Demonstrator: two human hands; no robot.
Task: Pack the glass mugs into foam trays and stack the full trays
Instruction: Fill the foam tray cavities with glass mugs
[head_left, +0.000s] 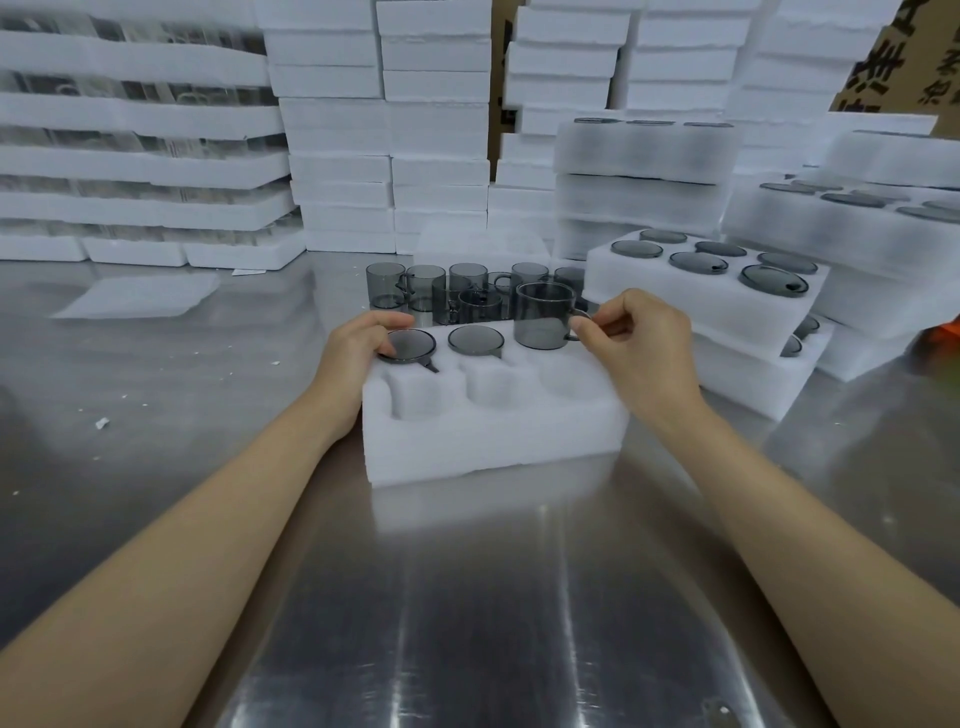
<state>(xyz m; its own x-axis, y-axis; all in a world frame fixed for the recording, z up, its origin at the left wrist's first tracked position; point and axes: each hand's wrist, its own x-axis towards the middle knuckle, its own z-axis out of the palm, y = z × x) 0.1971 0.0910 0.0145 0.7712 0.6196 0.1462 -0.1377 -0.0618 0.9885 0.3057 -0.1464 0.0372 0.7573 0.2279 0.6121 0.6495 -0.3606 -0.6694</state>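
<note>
The steel desk (467, 597) is carrying my foam tray (493, 436). Behind the tray, loose mugs (467, 291) are waiting. My left hand (358, 348) is pressing a seated mug (410, 344) at the tray's far-left pocket, fingers curled. My right fingers (597, 332) are pinching another mug's (545, 319) handle, lowering it over the far-right pocket.

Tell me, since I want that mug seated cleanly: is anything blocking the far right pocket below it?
Nothing visible does. The right hand holds the mug by its handle directly over the foam tray's far right pocket, which looks empty.
</note>
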